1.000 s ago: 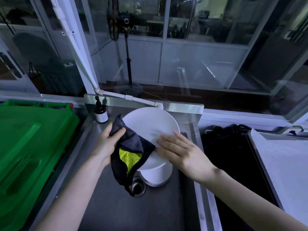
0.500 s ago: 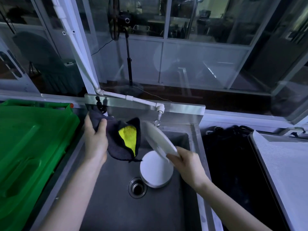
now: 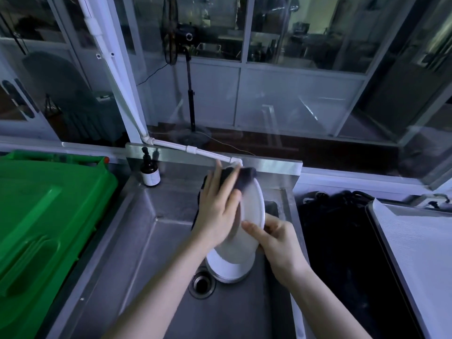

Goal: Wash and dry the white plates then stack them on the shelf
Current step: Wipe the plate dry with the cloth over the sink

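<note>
While held up on edge over the sink [image 3: 137, 231], white plate [image 3: 252, 216] stands almost upright — long way running from the back wall toward the drain [image 3: 201, 283], face turned left. Gripped at its lower right rim by the right hand [image 3: 276, 243], fingers curled tight. Pressed flat on its face: left hand [image 3: 217, 211], fingers spread, pinning a dark cloth [image 3: 244, 177]. Below, near the right wall — a plate stack [image 3: 227, 271] beside the drain.
</note>
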A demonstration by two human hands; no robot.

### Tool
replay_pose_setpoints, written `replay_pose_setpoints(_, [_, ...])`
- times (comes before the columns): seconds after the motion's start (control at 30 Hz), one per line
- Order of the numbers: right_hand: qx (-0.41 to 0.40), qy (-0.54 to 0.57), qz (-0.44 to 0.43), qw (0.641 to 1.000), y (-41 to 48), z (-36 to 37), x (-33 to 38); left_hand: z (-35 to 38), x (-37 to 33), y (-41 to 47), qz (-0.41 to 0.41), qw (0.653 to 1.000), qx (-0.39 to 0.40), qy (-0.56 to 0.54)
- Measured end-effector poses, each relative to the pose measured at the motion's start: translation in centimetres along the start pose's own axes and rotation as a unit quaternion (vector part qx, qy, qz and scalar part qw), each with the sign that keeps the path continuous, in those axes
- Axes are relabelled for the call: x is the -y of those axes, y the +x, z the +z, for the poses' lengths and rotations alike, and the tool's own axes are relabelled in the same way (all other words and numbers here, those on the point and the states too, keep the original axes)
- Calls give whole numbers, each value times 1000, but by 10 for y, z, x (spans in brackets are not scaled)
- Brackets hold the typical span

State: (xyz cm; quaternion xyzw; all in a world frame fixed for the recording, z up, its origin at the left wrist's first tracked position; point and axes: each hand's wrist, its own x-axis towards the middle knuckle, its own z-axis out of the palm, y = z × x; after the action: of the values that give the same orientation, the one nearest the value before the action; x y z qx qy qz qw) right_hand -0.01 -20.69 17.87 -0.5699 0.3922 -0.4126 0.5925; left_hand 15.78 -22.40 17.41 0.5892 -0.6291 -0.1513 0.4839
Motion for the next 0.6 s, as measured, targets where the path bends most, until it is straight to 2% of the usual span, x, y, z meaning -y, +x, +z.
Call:
replay_pose_setpoints(0.07, [12,-4,5,1000,-4,-2,1,-4,-2,13,-33,999,-22,-4])
replay_pose_setpoints(0.17, [-24,30,12,999,3,-7,8,2,-4,-7,92,994,1,58])
replay_pose_setpoints(0.23, [-59,33,6,998,11,-10,14,13,-7,-26,139,989,33,50])
replay_pose_setpoints(0.33, [-33,1,-17,999,15,-15,22,16,-12,-22,108,994,28,7])
replay_pose_setpoints(0.47, [3,-26,-27,999,6,-17,29,5,-13,7,72,997,-1,5])
replay_pose_setpoints(0.6, [37,-81,-43,995,-6,-18,20,-10,-8,33,-30,998,-15,-56])
